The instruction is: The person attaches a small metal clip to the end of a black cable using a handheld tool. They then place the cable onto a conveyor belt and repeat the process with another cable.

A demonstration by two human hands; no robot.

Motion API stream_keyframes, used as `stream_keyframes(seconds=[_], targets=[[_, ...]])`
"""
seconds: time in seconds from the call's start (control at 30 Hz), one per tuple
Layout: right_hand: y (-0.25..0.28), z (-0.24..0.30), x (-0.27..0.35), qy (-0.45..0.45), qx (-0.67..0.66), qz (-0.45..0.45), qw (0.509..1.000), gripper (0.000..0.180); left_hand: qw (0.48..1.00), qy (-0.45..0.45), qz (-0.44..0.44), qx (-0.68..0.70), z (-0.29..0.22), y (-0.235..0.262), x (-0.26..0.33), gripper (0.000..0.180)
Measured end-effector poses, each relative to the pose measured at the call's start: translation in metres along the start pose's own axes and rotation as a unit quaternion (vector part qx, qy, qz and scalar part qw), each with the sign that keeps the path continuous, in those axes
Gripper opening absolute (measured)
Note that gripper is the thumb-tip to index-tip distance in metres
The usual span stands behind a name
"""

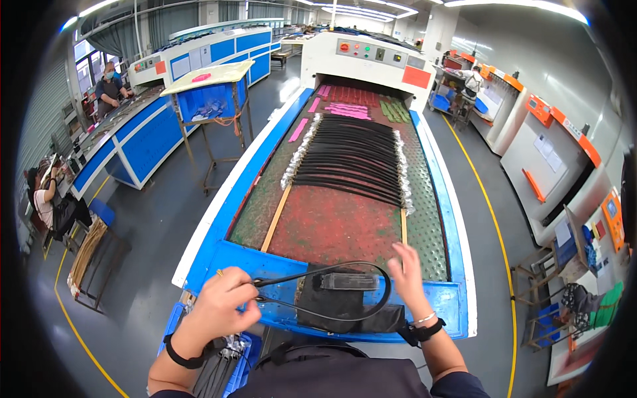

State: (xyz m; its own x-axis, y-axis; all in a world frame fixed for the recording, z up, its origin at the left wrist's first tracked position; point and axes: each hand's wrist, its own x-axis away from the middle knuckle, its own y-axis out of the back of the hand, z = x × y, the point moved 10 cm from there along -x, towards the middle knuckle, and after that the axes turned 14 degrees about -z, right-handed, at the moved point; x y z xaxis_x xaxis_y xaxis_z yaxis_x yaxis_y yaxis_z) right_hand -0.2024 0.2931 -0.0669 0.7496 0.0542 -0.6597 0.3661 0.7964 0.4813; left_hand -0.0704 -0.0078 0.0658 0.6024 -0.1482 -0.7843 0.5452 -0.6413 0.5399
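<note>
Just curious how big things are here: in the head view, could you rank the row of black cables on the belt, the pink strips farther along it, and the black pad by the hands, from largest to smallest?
1. Row of black cables.
2. Black pad, though it lies nearest the camera, which flatters it.
3. Pink strips, farthest off, so perhaps larger than they look.

We stand in a wide factory hall with a dark grey floor (166, 219) marked by yellow lines (494, 219). Long strip lights (361, 10) shine from the ceiling, and windows (83, 50) sit at the far left. A blue workbench (142, 132) runs along the left side, where we see two people seated or standing at work. Near it stands a small metal-legged table (212, 76) with a pale top. On the right, grey cabinets with orange trim (554, 142) line the white wall (531, 46).
</note>
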Motion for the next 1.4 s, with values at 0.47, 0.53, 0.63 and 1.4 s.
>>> stream_keyframes(seconds=[0.47,0.53,0.63,1.4], targets=[[-0.079,-0.07,0.071,-0.224,-0.191,0.188,0.937,0.046,0.999,0.007,0.032,-0.031,-0.003,0.021,0.005,0.014],[-0.076,-0.063,0.068,-0.277,-0.274,0.135,0.911,0.042,0.999,0.006,0.046,-0.025,-0.004,0.02,0.007,0.014],[-0.062,-0.06,0.056,-0.344,-0.325,0.019,0.881,0.04,0.998,-0.009,0.056,-0.017,-0.01,0.015,0.007,0.015],[0.041,0.129,-0.007,-0.188,-0.412,-0.081,0.888,0.074,0.989,-0.114,0.075,0.05,-0.068,-0.022,-0.008,0.023]])
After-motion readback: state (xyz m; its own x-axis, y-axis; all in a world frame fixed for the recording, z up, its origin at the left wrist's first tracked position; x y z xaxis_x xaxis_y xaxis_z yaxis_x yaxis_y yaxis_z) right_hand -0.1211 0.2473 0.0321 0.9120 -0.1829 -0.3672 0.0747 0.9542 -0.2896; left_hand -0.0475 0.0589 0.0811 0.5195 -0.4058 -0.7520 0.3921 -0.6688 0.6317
